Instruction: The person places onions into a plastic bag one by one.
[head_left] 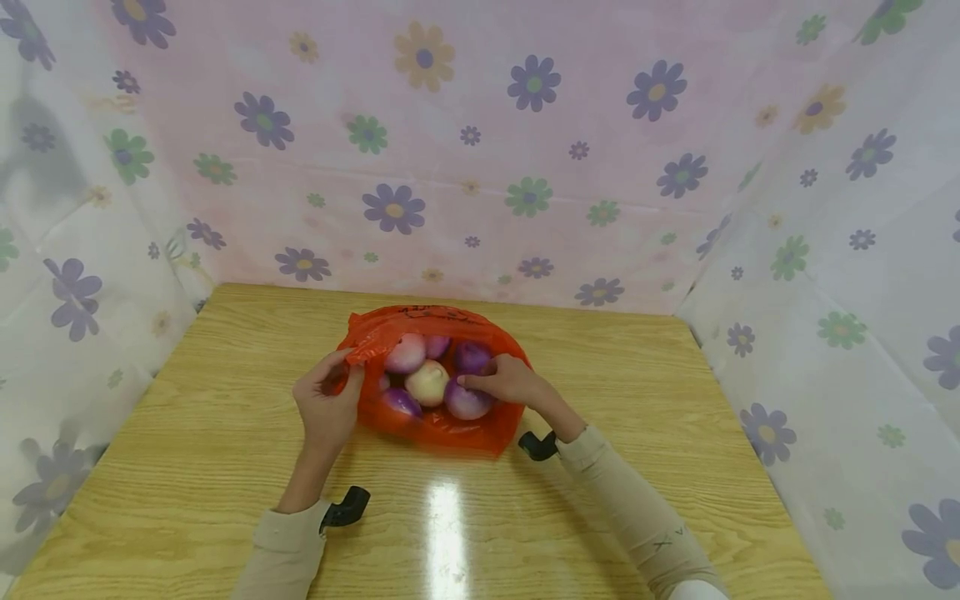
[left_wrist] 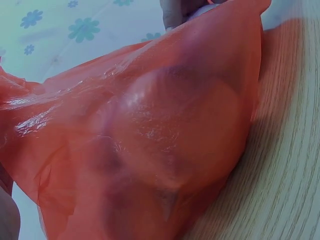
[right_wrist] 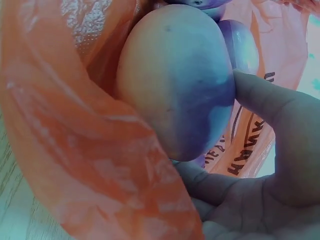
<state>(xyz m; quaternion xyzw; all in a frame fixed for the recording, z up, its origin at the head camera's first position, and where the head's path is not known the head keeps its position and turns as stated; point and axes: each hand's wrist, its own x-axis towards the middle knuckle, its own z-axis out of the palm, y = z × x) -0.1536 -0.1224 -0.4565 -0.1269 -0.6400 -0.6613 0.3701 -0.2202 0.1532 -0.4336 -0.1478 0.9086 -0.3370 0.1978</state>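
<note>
A red plastic bag (head_left: 450, 435) with dark printing lies on the table, its mouth spread toward me. Several purple onions (head_left: 406, 353) and one pale onion (head_left: 427, 383) show inside. At the bag's left edge my left hand (head_left: 327, 402) pinches the plastic between thumb and fingers. My right hand (head_left: 514, 382) reaches into the opening and grips a purple onion (head_left: 468, 402) at the right. In the right wrist view, the thumb presses one side of that onion (right_wrist: 175, 85) and fingers reach beneath it. Through the stretched red film (left_wrist: 165, 135), the left wrist view shows rounded shapes.
The wood-grain table (head_left: 615, 392) extends on both sides of the bag. A flower-patterned sheet (head_left: 480, 167) hangs behind it and along both sides. Black curved pieces (head_left: 348, 507) stick out at both sleeve cuffs. A bright glare streak lies on the near tabletop.
</note>
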